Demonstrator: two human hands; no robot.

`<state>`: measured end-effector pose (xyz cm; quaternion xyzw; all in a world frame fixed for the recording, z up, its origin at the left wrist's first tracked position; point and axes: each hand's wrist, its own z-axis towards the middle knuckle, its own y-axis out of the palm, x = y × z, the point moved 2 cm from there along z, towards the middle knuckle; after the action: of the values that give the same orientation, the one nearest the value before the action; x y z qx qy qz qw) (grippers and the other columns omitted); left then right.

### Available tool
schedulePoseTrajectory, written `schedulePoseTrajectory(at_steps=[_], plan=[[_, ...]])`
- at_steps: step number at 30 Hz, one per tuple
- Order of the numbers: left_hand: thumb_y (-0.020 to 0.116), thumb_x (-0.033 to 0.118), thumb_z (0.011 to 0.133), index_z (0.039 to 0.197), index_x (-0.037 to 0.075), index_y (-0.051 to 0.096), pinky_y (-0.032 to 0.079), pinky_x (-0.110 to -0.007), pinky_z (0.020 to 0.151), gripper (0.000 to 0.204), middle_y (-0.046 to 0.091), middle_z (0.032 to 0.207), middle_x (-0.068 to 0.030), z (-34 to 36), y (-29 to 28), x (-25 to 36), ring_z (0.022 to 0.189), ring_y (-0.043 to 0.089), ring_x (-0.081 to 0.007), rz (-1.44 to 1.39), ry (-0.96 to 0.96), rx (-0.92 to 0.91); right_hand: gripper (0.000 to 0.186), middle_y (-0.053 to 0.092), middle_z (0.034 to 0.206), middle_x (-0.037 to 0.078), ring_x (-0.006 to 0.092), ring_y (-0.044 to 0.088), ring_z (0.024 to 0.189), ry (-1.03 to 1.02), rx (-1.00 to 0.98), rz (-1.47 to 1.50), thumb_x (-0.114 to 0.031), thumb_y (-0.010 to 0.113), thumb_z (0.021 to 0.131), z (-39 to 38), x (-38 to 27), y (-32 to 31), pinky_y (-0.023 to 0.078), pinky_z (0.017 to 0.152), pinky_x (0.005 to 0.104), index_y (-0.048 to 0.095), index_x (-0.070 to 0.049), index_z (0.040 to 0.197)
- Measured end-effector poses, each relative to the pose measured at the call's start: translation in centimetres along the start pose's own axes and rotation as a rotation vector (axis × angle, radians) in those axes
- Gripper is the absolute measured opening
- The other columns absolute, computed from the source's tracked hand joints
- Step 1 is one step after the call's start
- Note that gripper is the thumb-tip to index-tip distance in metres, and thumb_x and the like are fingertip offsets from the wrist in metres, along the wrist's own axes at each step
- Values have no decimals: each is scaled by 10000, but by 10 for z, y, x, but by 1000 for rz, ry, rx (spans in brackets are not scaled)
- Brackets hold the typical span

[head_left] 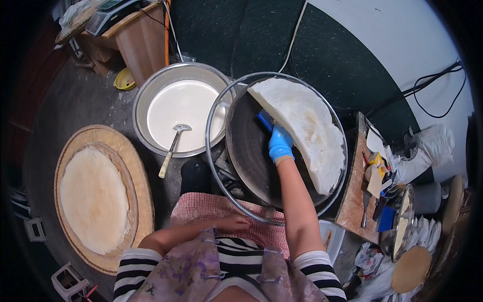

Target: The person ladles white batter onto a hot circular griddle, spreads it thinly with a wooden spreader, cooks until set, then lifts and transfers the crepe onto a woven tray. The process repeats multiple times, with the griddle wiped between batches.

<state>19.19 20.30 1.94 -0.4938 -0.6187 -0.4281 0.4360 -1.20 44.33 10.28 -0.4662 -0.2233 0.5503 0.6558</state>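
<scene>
My right hand [280,144], in a blue glove, grips a blue-handled scraper [265,120] at the inner edge of a large thin pancake [302,128]. The pale sheet is folded over and covers the right side of a wide dark round griddle [251,156]. Part of the scraper is hidden by the pancake and my glove. A metal ring [210,146] encircles the griddle. My bare left hand [234,223] rests open and holds nothing, lying on a red checked cloth [196,205] over my lap.
Left of the griddle stands a metal basin [143,108] of white batter with a ladle [171,151]. Pale flat pancakes [93,199] lie on a round woven tray [143,221] at far left. Tools crowd a wooden board [352,201] on the right. Cables hang behind.
</scene>
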Motion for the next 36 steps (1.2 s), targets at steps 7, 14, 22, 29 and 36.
schedulePoseTrajectory(at_steps=[7, 14, 22, 29, 36], plan=[[629, 181, 786, 987, 34, 598, 464, -361, 799, 251, 615, 979, -148, -119, -31, -9, 932, 588, -311, 467, 29, 840, 165, 622, 888, 213, 360, 618, 828, 79, -6, -121, -112, 462, 830, 18, 52, 23, 503, 710, 436, 610, -51, 870], [678, 33, 698, 1008, 47, 596, 465, -363, 814, 321, 616, 1020, -127, -144, -19, -27, 955, 589, -294, 588, 251, 927, 194, 627, 879, 212, 374, 614, 832, 77, -224, -144, -122, 428, 845, 44, 45, -5, 488, 736, 456, 605, -44, 872], [681, 28, 692, 993, 55, 607, 482, -348, 784, 311, 619, 1019, -117, -140, -22, -19, 925, 600, -277, 569, 247, 1031, 292, 590, 1067, 212, 364, 538, 1044, 241, 39, -18, -175, 416, 870, 47, 87, -7, 418, 899, 434, 611, -25, 1027], [669, 48, 718, 982, 63, 613, 484, -347, 772, 270, 624, 981, -103, -137, -20, -27, 898, 603, -276, 616, 270, 1093, 373, 538, 1183, 203, 369, 467, 1134, 203, 217, 247, -197, 434, 856, 6, 91, -53, 332, 989, 446, 542, -28, 1170], [623, 41, 761, 986, 29, 598, 477, -335, 719, 227, 610, 918, -129, -137, -21, -30, 817, 596, -286, 257, 27, 1026, 389, 541, 1172, 207, 379, 482, 1107, 70, -202, 230, -157, 485, 811, -104, 77, -77, 354, 967, 448, 536, -30, 1176]])
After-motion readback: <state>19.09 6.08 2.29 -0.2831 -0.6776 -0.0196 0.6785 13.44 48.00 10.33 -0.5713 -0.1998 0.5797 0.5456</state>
